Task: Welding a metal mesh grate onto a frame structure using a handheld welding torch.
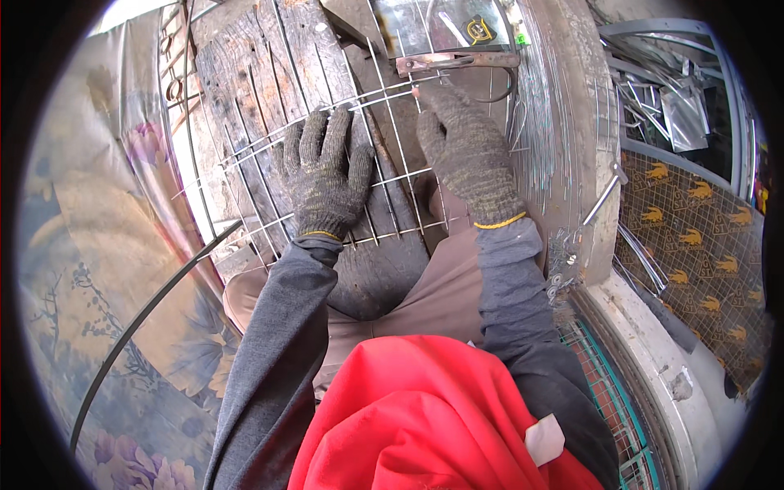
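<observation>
A wire grid (382, 181) of thin crossing metal rods lies over a dark, worn wooden board (371, 278) that reaches back from between my legs. My left hand (322, 175), in a grey knit glove, rests on the grid with its fingers spread and flat over the rods. My right hand (474, 155), gloved alike, has its fingers bent around the grid's far right edge, where rods cross. Just beyond those fingertips is a rusty metal clamp-like tool (457, 62) with a curved bar below it. The right fingertips are partly hidden.
Many loose thin rods (543, 106) lie in a bundle at right. A hammer-like tool (606, 192) rests on the ledge beside them. Further right are a dark printed panel (694, 245) and metal scraps (682, 118). Flower-patterned sheeting (122, 327) with a black cable (135, 331) covers the left.
</observation>
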`<action>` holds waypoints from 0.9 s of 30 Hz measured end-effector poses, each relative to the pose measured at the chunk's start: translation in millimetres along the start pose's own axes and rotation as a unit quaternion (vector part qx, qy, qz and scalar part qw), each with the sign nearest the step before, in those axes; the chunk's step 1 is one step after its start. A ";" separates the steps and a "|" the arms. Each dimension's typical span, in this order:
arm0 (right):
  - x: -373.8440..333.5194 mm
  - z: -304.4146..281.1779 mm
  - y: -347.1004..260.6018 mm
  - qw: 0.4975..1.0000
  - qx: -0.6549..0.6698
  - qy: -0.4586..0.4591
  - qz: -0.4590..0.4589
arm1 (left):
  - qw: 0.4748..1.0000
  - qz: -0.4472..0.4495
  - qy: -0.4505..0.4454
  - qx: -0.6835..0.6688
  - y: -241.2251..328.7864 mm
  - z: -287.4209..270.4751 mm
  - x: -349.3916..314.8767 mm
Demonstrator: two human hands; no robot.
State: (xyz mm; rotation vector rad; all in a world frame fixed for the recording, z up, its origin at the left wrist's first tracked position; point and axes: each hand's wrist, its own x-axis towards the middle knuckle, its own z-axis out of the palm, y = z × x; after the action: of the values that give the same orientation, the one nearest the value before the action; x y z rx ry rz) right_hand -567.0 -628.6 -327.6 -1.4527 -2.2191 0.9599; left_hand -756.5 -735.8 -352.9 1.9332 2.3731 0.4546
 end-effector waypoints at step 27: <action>-12.9 41.0 -20.6 0.985 -0.166 -0.045 -0.012 | 1.000 0.009 -0.002 -0.019 -3.1 6.3 -0.2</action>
State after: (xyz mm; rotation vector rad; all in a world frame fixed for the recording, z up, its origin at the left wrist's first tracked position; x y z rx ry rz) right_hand -599.7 -660.2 -341.9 -1.5396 -2.5520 0.6841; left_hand -758.0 -735.3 -359.7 1.9378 2.3293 0.4943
